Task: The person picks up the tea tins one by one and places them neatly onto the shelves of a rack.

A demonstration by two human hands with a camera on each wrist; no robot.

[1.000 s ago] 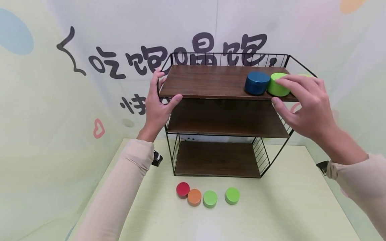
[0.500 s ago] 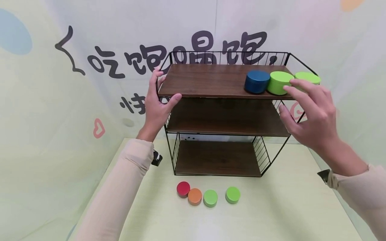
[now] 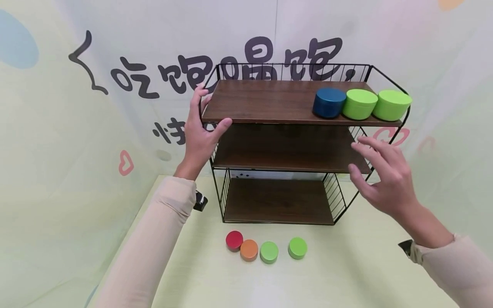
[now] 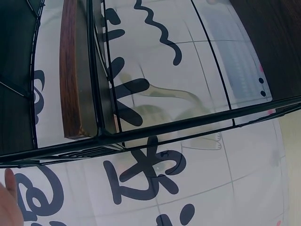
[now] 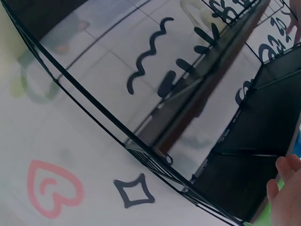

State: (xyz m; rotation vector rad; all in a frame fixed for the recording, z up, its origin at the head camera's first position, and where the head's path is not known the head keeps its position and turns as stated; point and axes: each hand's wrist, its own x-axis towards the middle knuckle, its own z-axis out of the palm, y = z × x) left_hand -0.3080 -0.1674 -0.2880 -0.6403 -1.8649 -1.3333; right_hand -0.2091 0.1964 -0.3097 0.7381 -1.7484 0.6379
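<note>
A three-tier rack with brown wooden boards (image 3: pixel 265 102) and a black wire frame (image 3: pixel 213 188) stands on the table. My left hand (image 3: pixel 202 132) grips its upper left corner, thumb along the front edge and fingers round the side wire. On the top board, at the right, sit a blue round tin (image 3: pixel 329 102) and two lime-green round tins, one in the middle (image 3: pixel 360 105) and one at the right end (image 3: pixel 392 105). Below them, in front of the rack's right side, my right hand (image 3: pixel 389 179) holds nothing, its fingers loosely bent.
In front of the rack on the pale table (image 3: pixel 215 286) lie several small round tins: a red one (image 3: pixel 234 240), an orange one (image 3: pixel 249 250), a light-green one (image 3: pixel 268 251) and a brighter green one (image 3: pixel 298 247). A printed cloth (image 3: pixel 77 171) hangs behind and at both sides.
My right hand has left the green tins on the top board and moved down, uncovering the right-end tin. The left hand stays on the rack's corner.
</note>
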